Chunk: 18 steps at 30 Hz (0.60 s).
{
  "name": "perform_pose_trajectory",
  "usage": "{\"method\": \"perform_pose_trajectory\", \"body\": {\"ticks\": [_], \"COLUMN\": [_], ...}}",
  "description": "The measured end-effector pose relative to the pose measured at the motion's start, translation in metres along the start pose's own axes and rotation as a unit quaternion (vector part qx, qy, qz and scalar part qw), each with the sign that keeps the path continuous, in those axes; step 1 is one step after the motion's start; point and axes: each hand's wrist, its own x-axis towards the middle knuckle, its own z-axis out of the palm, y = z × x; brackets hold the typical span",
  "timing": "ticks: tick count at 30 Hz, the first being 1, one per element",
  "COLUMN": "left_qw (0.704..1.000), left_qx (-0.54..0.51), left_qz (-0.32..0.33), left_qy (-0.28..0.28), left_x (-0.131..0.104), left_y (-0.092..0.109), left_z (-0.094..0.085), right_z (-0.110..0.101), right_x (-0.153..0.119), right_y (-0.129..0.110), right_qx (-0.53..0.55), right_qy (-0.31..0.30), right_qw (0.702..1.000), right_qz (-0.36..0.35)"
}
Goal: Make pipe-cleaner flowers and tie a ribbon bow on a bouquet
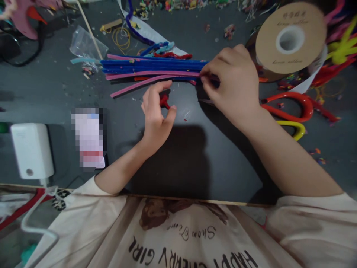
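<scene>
A bundle of blue pipe cleaners (153,66) lies across the upper middle of the dark table, with pink pipe cleaners (134,86) along its near side. My right hand (231,83) is at the bundle's right end, thumb and forefinger pinched on a pink pipe cleaner. Below the bundle, my left hand (157,115) has its fingers curled and its thumb apart from them. A small red twisted piece (164,101) shows between that thumb and the fingers, seemingly held against the palm. Scissors with a red and yellow handle (302,108) lie partly behind my right forearm.
A ribbon spool (315,48) stands at the upper right. On the left are a blurred phone (90,137) and a white power bank (32,150) with a cable. A plastic bag (85,42), yellow bands (121,38) and colourful scraps lie at the back. The table's edge (195,200) is near my body.
</scene>
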Motion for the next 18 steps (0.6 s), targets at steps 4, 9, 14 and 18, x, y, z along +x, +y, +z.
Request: {"method": "perform_pose_trajectory", "body": {"ticks": [4, 9, 14, 18], "left_qw": [1.000, 1.000, 1.000, 1.000], "left_qx": [-0.004, -0.011, -0.003, 0.000], "left_qz": [0.011, 0.012, 0.011, 0.017], "left_qy": [-0.014, -0.014, -0.002, 0.019], "left_x": [0.000, 0.000, 0.000, 0.001], "left_y": [-0.002, -0.002, 0.001, 0.003], "left_z": [-0.002, -0.003, -0.003, -0.001], "right_z": [0.014, 0.011, 0.002, 0.000], "right_x": [0.001, 0.009, 0.012, 0.014], "right_y": [0.004, -0.004, -0.018, -0.023], "right_qx": [0.016, -0.046, -0.066, -0.070], "right_qy": [0.024, -0.078, -0.111, -0.119], "right_qw": [1.000, 0.992, 0.988, 0.985], "right_qz": [0.003, 0.085, 0.080, 0.102]}}
